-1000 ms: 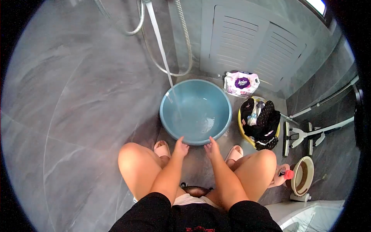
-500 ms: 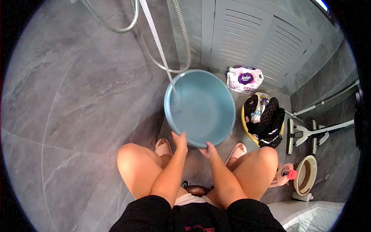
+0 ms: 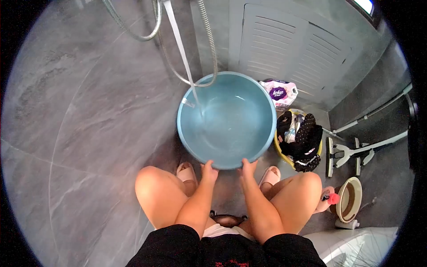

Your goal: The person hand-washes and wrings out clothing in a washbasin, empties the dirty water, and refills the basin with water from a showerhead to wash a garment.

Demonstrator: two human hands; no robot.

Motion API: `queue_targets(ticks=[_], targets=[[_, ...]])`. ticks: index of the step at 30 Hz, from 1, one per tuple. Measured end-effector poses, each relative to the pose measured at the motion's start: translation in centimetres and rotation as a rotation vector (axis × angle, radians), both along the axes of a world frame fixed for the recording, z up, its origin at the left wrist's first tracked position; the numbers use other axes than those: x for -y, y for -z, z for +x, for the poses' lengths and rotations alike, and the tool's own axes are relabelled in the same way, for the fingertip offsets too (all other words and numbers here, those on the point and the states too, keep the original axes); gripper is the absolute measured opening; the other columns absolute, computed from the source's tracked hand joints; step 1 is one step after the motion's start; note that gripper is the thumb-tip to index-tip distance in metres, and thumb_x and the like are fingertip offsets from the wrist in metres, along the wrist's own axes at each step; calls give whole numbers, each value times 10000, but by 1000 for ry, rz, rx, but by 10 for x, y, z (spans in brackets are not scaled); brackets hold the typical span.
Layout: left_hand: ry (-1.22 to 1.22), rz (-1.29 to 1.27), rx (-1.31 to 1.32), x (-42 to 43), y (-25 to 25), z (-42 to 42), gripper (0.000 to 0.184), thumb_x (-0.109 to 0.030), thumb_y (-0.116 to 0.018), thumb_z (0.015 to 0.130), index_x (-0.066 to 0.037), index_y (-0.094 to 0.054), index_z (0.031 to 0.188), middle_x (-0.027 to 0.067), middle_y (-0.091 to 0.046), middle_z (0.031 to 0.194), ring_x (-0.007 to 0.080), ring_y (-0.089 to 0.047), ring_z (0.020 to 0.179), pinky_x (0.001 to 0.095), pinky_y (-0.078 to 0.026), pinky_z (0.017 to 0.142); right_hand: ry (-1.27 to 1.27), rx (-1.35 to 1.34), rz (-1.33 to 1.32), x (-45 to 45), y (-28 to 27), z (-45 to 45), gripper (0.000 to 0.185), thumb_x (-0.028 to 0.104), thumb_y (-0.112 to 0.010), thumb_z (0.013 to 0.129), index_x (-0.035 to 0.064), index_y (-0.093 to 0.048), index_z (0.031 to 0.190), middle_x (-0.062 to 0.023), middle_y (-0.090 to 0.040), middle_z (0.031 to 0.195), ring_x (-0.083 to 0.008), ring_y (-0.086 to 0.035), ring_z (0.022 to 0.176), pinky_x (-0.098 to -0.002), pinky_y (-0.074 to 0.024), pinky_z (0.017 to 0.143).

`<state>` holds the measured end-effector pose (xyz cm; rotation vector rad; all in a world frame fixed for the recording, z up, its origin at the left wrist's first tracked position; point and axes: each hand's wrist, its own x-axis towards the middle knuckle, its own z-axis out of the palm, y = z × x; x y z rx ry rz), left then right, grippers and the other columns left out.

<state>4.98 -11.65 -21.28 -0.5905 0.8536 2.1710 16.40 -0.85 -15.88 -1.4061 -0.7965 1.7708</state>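
Observation:
A large round blue basin is in front of me, with a stream of water falling into its left side. My left hand is closed on the near rim, left of the middle. A short way to the right, my right hand grips the same rim. Both thumbs lie over the edge, while the other fingers are mostly hidden under it. A small pale label shows on the inner left wall.
Right of the basin are a yellow tub of dark clothes and a white-and-purple leke pack. Further right stand a mop, a beige basin and a pink bottle. A shower hose hangs behind.
The basin looks larger and wider, as if lifted or tilted, and its inner label has come into view. My right hand has shifted slightly right along the rim. Water keeps running.

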Motion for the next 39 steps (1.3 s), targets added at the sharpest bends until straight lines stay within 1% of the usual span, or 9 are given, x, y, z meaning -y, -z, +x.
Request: queue_targets(ticks=[6, 11, 16, 19, 24, 27, 31, 33, 39], targets=[[32, 71, 155, -19, -9, 9, 656, 47, -497, 731, -196, -310, 1311, 102, -405, 1286, 324, -423, 1179, 546, -403, 938, -1, 425, 548, -36, 10, -1, 513, 75, -605, 703, 2, -410, 1171, -172, -566, 998, -298, -611, 788, -370, -524, 547], [-69, -244, 76, -16, -54, 8, 660, 81, -507, 725, -133, -295, 1312, 117, -398, 1303, 303, -449, 1167, 531, -400, 941, -74, 476, 247, -14, -26, 4, 492, 114, -623, 721, 10, -422, 1158, -166, -578, 1008, -287, -619, 768, -381, -521, 501], [-37, -746, -384, -10, -116, -5, 589, 45, -556, 707, -3, -339, 1252, 165, -489, 1220, 296, -515, 1100, 384, -389, 956, -136, -30, -384, 10, 13, 7, 303, 119, -580, 763, 48, -482, 1040, -106, -575, 984, -266, -601, 841, -423, -535, 680], [-63, -741, -583, -5, -125, -10, 559, 25, -574, 699, -4, -374, 1221, 168, -541, 1132, 290, -547, 1048, 374, -403, 928, -56, -413, -657, 29, 39, 1, 207, 107, -555, 777, 67, -501, 973, -90, -571, 963, -258, -583, 886, -425, -511, 757], [-6, -705, -676, 2, -123, -22, 532, 26, -569, 702, -16, -387, 1200, 150, -545, 1120, 270, -546, 1036, 372, -405, 921, -33, -529, -745, 42, 24, -8, 241, 68, -533, 768, 64, -498, 1006, -84, -558, 1016, -263, -562, 959, -413, -499, 818], [-100, -390, -535, 0, -87, -19, 545, 51, -551, 707, -36, -381, 1217, 132, -511, 1177, 265, -508, 1086, 384, -405, 927, -23, -324, -195, 26, -31, -6, 555, 12, -521, 745, 95, -346, 1265, -91, -511, 1134, -287, -538, 1016, -444, -505, 801], [-53, 27, -172, -8, -69, 4, 628, 65, -533, 723, -143, -356, 1289, 90, -449, 1259, 268, -442, 1158, 441, -411, 930, -23, 11, 128, -8, -58, -2, 566, 29, -547, 735, 81, -341, 1260, -119, -499, 1145, -258, -523, 1023, -408, -486, 782], [72, 157, 24, -11, -55, 10, 650, 34, -542, 733, -212, -353, 1304, 71, -446, 1267, 280, -436, 1166, 480, -420, 909, 19, 86, 607, -21, -50, -4, 664, 66, -620, 701, 18, -316, 1290, -158, -523, 1121, -316, -562, 958, -407, -464, 823], [102, 74, 148, -11, -44, 7, 611, 26, -539, 747, -147, -346, 1300, 102, -428, 1282, 303, -447, 1148, 531, -417, 896, -57, 440, 515, -14, -87, -2, 586, 103, -669, 680, -24, -405, 1187, -173, -588, 983, -318, -585, 932, -393, -456, 822]])
